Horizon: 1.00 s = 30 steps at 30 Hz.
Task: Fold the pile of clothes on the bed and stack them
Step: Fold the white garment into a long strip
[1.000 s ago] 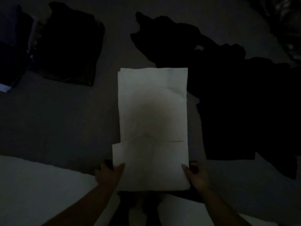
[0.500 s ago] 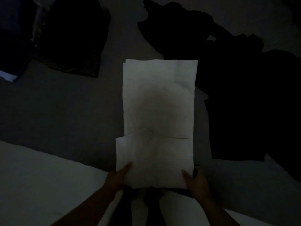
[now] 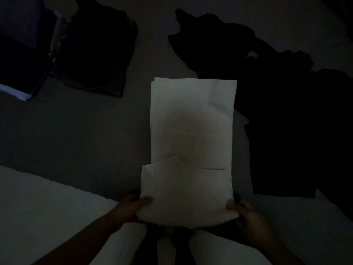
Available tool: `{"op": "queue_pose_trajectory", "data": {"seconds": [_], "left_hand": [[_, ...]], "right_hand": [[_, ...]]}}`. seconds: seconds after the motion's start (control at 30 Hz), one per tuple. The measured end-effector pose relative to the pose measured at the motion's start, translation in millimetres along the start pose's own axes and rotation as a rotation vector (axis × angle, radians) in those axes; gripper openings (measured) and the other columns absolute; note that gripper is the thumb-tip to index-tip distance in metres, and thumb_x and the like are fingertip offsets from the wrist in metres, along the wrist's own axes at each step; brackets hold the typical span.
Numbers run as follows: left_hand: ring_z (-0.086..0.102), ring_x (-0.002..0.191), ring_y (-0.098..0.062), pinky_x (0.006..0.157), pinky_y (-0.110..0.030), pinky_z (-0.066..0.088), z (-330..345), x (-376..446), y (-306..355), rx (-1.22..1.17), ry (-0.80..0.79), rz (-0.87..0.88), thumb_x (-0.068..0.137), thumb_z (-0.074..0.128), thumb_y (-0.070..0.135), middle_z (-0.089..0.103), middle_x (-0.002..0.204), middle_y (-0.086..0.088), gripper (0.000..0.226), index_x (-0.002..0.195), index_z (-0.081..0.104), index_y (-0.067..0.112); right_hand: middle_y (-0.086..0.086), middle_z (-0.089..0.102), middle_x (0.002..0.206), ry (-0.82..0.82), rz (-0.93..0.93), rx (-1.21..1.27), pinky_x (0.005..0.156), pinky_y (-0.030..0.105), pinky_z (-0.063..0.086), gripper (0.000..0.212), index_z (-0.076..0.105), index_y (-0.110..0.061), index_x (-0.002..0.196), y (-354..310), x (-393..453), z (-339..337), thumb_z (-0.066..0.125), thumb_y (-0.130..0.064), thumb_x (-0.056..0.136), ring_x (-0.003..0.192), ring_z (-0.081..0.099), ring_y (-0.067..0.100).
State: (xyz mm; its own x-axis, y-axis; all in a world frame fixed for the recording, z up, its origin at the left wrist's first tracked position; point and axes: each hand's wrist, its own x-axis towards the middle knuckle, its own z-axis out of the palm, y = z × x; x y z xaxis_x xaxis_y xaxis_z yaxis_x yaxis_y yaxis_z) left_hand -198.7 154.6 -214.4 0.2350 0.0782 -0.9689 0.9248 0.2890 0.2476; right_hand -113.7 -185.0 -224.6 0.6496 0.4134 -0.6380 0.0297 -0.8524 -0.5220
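Both hands pinch white garment; dark pile indistinct

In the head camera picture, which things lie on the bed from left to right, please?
Folded stack with a white edge → folded dark garment → white garment, gripped at its near corners by both hands → unfolded dark clothes.

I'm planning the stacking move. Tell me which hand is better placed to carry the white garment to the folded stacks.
Left, probably. The left hand grips the white garment on the side facing the folded dark stacks; the right hand grips the opposite corner.
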Motion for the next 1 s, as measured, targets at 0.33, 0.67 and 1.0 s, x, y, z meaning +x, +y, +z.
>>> {"op": "queue_pose_trajectory", "data": {"seconds": [0.33,0.67,1.0], "left_hand": [[0.064,0.065,-0.021,0.06,-0.03,0.056,-13,13,125,-0.409,-0.19,0.056,0.091,0.038,0.052,0.063,0.072,-0.009,0.048,0.095,0.062,0.01],[0.046,0.126,-0.028,0.105,-0.036,0.037,18,69,106,0.323,0.457,0.429,0.084,0.066,0.038,0.044,0.142,-0.011,0.065,0.139,0.041,0.014],[0.056,0.114,-0.03,0.097,-0.029,0.039,28,87,88,0.372,0.546,0.37,0.084,0.069,0.029,0.06,0.123,-0.018,0.042,0.113,0.064,-0.002]], "right_hand": [[0.009,0.062,0.096,0.415,0.182,0.552,0.063,0.008,0.044,0.027,0.063,-0.004,0.102,-54,130,-104,0.064,-0.026,0.087,0.09,0.059,0.02],[0.009,0.069,0.099,0.325,0.387,0.527,0.093,0.037,0.05,0.041,0.068,-0.011,0.102,-37,135,-41,0.065,-0.047,0.082,0.094,0.064,0.022],[0.02,0.067,0.107,0.38,0.489,0.473,0.089,0.035,0.048,0.036,0.067,0.001,0.105,-36,136,-21,0.061,-0.031,0.089,0.099,0.062,0.032]]}}
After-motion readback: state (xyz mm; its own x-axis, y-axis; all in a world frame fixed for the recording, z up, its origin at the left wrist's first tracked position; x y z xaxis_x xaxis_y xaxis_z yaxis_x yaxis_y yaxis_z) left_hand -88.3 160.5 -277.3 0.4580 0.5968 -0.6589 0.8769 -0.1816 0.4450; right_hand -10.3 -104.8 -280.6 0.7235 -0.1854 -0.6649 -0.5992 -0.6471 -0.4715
